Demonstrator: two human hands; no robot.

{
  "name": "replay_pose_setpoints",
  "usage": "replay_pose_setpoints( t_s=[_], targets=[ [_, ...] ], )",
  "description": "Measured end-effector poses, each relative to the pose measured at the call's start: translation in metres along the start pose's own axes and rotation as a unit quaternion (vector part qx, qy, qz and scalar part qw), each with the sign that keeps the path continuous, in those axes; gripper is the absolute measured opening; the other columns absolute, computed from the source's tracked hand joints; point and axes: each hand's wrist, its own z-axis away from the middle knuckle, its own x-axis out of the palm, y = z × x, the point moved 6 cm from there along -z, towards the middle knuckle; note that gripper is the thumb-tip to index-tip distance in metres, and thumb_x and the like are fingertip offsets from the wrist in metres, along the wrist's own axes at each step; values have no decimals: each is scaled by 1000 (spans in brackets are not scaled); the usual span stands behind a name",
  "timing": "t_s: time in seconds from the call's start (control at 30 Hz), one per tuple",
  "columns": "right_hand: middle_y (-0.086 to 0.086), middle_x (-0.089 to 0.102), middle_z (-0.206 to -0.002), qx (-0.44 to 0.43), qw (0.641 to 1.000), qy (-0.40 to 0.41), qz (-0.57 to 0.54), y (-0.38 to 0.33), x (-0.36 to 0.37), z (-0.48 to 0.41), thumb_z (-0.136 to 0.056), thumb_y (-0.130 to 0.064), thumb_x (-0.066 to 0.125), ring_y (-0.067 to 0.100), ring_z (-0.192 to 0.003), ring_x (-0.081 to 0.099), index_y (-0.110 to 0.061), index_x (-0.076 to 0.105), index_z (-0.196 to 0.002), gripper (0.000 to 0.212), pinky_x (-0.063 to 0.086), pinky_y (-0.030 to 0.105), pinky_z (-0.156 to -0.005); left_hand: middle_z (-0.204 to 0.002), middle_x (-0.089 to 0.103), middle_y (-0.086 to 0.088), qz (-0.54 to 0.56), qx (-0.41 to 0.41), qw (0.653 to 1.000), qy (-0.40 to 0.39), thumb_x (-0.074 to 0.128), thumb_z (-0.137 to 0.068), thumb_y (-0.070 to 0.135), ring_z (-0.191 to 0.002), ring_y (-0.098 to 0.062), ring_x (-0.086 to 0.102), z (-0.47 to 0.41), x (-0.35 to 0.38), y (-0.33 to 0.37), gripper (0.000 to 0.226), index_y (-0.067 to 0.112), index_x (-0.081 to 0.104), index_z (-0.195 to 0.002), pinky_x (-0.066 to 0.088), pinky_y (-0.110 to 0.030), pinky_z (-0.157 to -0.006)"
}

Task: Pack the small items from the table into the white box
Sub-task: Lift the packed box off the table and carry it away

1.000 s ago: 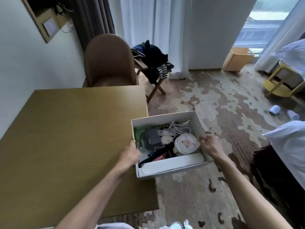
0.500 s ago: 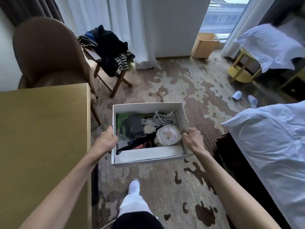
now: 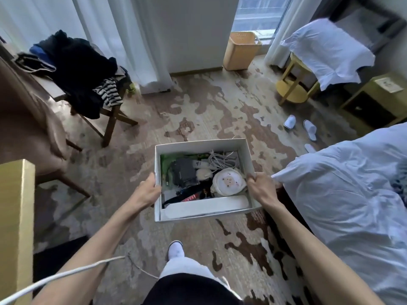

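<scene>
I hold the white box in the air above the patterned carpet, away from the table. My left hand grips its left wall and my right hand grips its right wall. Inside lie several small items: a round white device, a coiled white cable, a dark grey block, a green packet and a long white bar along the near wall.
The table's corner is at the left edge, with a brown chair behind it. A stool with dark clothes stands far left. A bed with white sheets is close on the right. White slippers lie on the floor.
Both hands have carried the box off the table's edge and rightward over the carpet. My view has turned right, so the table has slid to the left edge and the bed has come closer.
</scene>
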Motion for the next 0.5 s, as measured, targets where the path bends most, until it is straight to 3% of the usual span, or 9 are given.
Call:
replay_pose_setpoints(
  t_s=[0.17, 0.33, 0.43, 0.5],
  targets=[
    [23, 64, -74, 6, 1000, 1, -1, -5, -18, -91, -94, -22, 47, 40, -75, 63, -15, 40, -52, 43, 44, 41, -63, -113, 62, -17, 1, 3, 1000, 6, 36, -89, 13, -93, -30, 59, -72, -9, 58, 30, 16, 44, -118, 50, -43, -88],
    [24, 68, -79, -20, 1000, -19, -4, -23, -15, -203, -94, -21, 49, 38, -77, 65, -15, 45, -53, 41, 41, 36, -61, -134, 52, -19, -8, -36, 999, 20, 37, -89, 18, -112, -35, 54, -153, -25, 99, 50, 15, 33, -139, 45, -44, -97],
    [25, 69, -84, -51, 998, -30, -22, -46, -15, -271, -94, -23, 48, 39, -80, 66, -8, 61, -68, 32, 45, 39, -65, -128, 55, -20, -7, -57, 997, 54, 37, -88, 16, -111, -37, 54, -198, -40, 121, 40, 15, 40, -127, 44, -46, -96],
    [25, 68, -82, -73, 996, -41, -41, -61, -14, -311, -94, -23, 48, 40, -79, 65, -12, 54, -62, 34, 46, 41, -66, -125, 56, -19, -2, -73, 994, 80, 38, -87, 13, -108, -37, 54, -220, -50, 135, 33, 14, 42, -120, 45, -47, -94]
  ],
)
